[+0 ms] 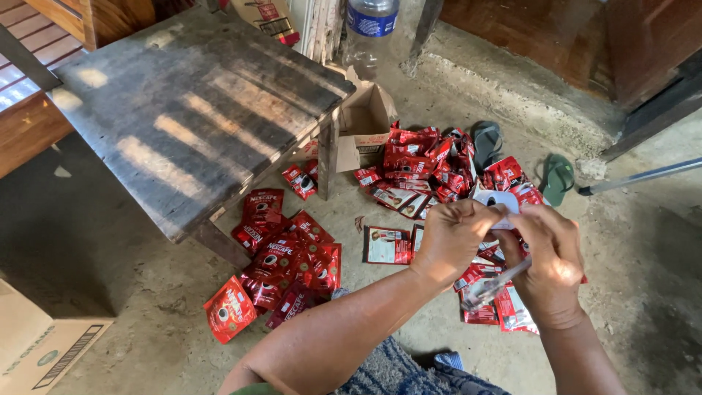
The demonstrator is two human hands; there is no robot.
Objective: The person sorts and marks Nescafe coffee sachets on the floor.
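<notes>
Both hands meet above the concrete floor (636,292), to the right of a low wooden table (190,110). The left hand (452,238) is clenched around the upper edge of a sachet (504,201), of which only a white, folded part with a dark spot shows above the knuckles and between the two hands. The right hand (550,260) pinches the same sachet from the other side, fingers curled in, so the packet sits between both thumbs, touching each hand. Below the right palm a clear strip of plastic (493,285) slants down to the left; the right hand appears to grip its upper end, though the exact hold is hidden.

On the floor directly beneath the hands lie more red sachets (512,311), some flat and showing pale backs. A larger heap of red sachets (424,164) is piled just beyond the hands, beside a small open cardboard box (365,121) that stands at the table's right front leg. Another loose spread of red sachets (281,260) lies under the table's near edge, well to the left of the hands. A clear plastic bottle (369,33) stands behind the box. Two green sandals (559,175) rest past the heap, and a cardboard carton (36,344) fills the floor's near-left corner
</notes>
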